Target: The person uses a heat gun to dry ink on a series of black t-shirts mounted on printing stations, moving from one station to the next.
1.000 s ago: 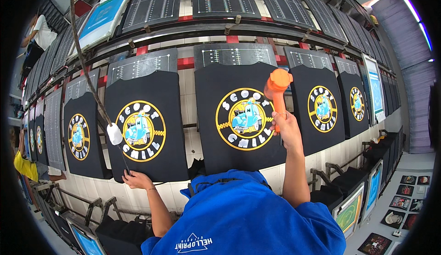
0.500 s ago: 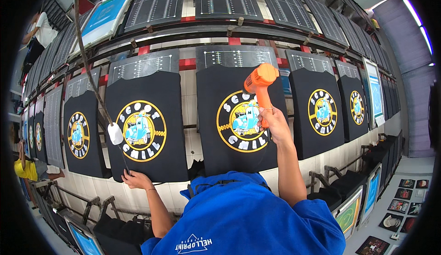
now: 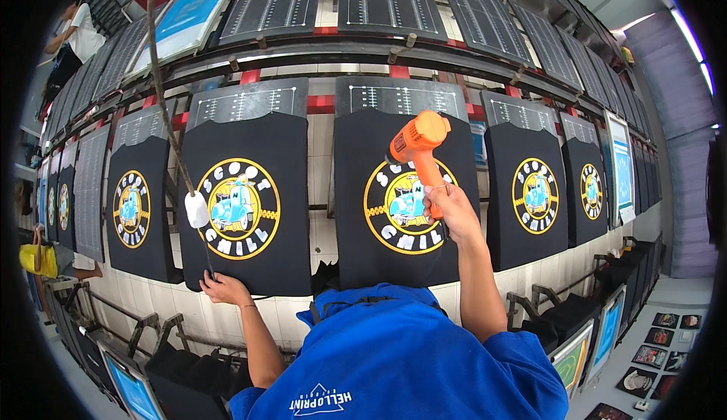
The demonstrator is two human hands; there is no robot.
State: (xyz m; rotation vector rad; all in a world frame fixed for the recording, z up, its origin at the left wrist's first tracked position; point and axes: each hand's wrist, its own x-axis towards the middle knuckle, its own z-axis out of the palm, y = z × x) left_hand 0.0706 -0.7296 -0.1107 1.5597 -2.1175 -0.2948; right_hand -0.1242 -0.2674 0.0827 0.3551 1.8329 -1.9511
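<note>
My right hand (image 3: 453, 212) is wrapped round the handle of an orange heat gun (image 3: 421, 134). The gun hangs above a black T-shirt (image 3: 352, 159), its nozzle pointing left over the upper part of a round yellow, white and blue scooter print (image 3: 413, 242). My left hand (image 3: 226, 290) pinches a thin black cord (image 3: 208, 253) at the lower edge of another black T-shirt (image 3: 204, 143) on the left. That cord runs up to a white connector (image 3: 197, 209), which hangs on a thicker dark cable (image 3: 168, 128) coming down from above.
More printed black shirts (image 3: 526, 234) lie on flat boards to both sides. Behind them runs a dark metal rail (image 3: 318, 58) with a second row of bare boards (image 3: 390, 3). Framed screens (image 3: 621, 166) stand at the right and upper left. People (image 3: 76, 37) are at the far left.
The heat gun's nozzle has swung left and slightly down across the print. My left hand keeps its hold on the cord. The whole view has shifted a little.
</note>
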